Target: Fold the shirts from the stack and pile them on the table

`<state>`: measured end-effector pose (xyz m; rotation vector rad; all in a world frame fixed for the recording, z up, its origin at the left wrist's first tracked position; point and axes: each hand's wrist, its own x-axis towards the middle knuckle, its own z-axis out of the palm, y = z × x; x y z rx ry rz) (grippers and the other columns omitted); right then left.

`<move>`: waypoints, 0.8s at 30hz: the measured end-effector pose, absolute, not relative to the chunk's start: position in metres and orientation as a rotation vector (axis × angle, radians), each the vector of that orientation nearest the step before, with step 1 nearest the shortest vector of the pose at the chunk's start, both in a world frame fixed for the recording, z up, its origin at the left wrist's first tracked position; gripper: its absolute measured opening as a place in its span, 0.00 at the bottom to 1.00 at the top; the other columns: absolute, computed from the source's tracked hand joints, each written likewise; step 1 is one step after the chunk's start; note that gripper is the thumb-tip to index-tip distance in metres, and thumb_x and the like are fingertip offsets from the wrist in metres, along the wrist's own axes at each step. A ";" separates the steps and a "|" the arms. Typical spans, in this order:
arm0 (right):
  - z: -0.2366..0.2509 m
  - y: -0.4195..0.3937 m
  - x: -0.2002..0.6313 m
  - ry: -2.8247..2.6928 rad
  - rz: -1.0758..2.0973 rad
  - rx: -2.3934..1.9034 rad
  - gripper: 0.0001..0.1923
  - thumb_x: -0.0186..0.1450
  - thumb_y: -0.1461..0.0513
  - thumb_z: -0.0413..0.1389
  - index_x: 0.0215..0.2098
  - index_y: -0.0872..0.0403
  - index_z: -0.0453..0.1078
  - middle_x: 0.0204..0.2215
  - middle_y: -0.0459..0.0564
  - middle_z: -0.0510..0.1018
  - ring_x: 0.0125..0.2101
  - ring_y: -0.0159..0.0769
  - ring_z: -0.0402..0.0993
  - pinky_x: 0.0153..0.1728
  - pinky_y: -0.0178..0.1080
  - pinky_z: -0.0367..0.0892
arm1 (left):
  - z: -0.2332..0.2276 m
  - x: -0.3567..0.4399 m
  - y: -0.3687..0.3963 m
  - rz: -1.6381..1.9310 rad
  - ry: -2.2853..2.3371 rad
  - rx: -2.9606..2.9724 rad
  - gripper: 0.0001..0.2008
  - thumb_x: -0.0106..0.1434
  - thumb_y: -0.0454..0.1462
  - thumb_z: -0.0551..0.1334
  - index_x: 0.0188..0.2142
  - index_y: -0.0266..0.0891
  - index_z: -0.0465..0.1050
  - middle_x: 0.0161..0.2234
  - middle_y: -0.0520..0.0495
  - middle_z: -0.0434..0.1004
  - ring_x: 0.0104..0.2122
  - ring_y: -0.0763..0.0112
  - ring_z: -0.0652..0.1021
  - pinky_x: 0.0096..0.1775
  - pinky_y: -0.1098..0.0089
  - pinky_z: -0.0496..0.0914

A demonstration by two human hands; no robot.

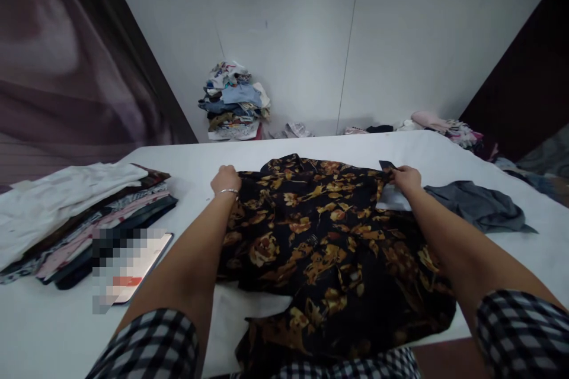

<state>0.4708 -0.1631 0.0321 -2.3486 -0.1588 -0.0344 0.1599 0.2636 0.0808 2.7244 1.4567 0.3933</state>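
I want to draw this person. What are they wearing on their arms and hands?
Both arms are bare from the elbow down, with short checked sleeves in black and white: left sleeve, right sleeve. The left hand has a thin silvery bangle at the wrist. The right hand shows no jewellery or glove.
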 end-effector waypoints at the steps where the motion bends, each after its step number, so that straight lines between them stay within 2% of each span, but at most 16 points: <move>1: 0.031 -0.164 0.468 -0.129 0.002 -2.305 0.21 0.64 0.60 0.50 0.53 0.61 0.67 0.35 0.60 0.80 0.29 0.41 0.77 0.26 0.37 0.69 | 0.079 0.156 0.273 0.369 1.506 2.646 0.17 0.65 0.38 0.49 0.47 0.36 0.72 0.50 0.33 0.70 0.45 0.54 0.76 0.42 0.58 0.71; 4: 0.030 -0.168 0.457 -0.081 0.094 -2.220 0.28 0.62 0.63 0.53 0.60 0.62 0.60 0.38 0.61 0.79 0.29 0.40 0.77 0.25 0.37 0.71 | 0.067 0.141 0.289 0.320 1.465 2.568 0.21 0.65 0.41 0.51 0.54 0.36 0.68 0.56 0.34 0.67 0.49 0.54 0.74 0.46 0.59 0.70; 8: 0.036 -0.183 0.441 -0.096 0.261 -2.135 0.25 0.62 0.59 0.55 0.57 0.59 0.64 0.41 0.60 0.78 0.29 0.38 0.77 0.25 0.36 0.71 | 0.053 0.115 0.283 0.260 1.318 2.670 0.27 0.64 0.47 0.51 0.56 0.33 0.66 0.57 0.33 0.66 0.54 0.54 0.71 0.51 0.61 0.67; 11: 0.035 -0.199 0.424 -0.232 0.413 -2.218 0.30 0.61 0.52 0.56 0.58 0.57 0.63 0.35 0.56 0.80 0.26 0.39 0.76 0.27 0.39 0.71 | 0.052 0.091 0.263 0.071 1.306 2.659 0.32 0.62 0.54 0.49 0.54 0.32 0.68 0.52 0.32 0.72 0.50 0.50 0.74 0.47 0.59 0.68; 14: 0.030 -0.214 0.402 -0.603 0.404 -2.427 0.36 0.56 0.52 0.61 0.60 0.54 0.63 0.33 0.51 0.81 0.29 0.42 0.77 0.35 0.41 0.72 | 0.054 0.067 0.236 -0.170 1.299 2.592 0.36 0.57 0.61 0.49 0.46 0.33 0.73 0.41 0.32 0.78 0.43 0.47 0.77 0.41 0.57 0.70; 16: 0.026 -0.221 0.390 -0.924 0.373 -2.525 0.30 0.56 0.55 0.61 0.57 0.50 0.67 0.37 0.50 0.81 0.35 0.43 0.77 0.41 0.41 0.70 | 0.053 0.055 0.216 -0.241 1.250 2.564 0.34 0.54 0.63 0.51 0.38 0.36 0.76 0.36 0.35 0.80 0.38 0.47 0.79 0.38 0.58 0.70; 19: 0.024 -0.228 0.383 -1.130 0.255 -2.697 0.18 0.61 0.61 0.54 0.48 0.49 0.75 0.43 0.49 0.80 0.43 0.43 0.76 0.46 0.40 0.67 | 0.046 0.043 0.189 -0.214 1.056 2.522 0.26 0.49 0.60 0.58 0.29 0.40 0.75 0.31 0.40 0.80 0.34 0.51 0.79 0.36 0.61 0.70; 22: 0.026 -0.236 0.385 -0.954 0.056 -2.944 0.17 0.63 0.62 0.49 0.46 0.51 0.76 0.42 0.53 0.80 0.42 0.44 0.76 0.44 0.41 0.68 | 0.039 0.036 0.173 -0.101 0.868 2.292 0.19 0.46 0.55 0.63 0.24 0.41 0.73 0.27 0.45 0.79 0.32 0.57 0.78 0.35 0.65 0.70; 24: 0.030 -0.241 0.382 -0.983 -0.055 -2.959 0.18 0.61 0.63 0.50 0.48 0.52 0.75 0.44 0.55 0.79 0.44 0.45 0.75 0.47 0.43 0.66 | 0.038 0.032 0.173 0.080 0.910 2.019 0.19 0.46 0.53 0.63 0.26 0.40 0.73 0.27 0.46 0.79 0.31 0.60 0.78 0.33 0.66 0.71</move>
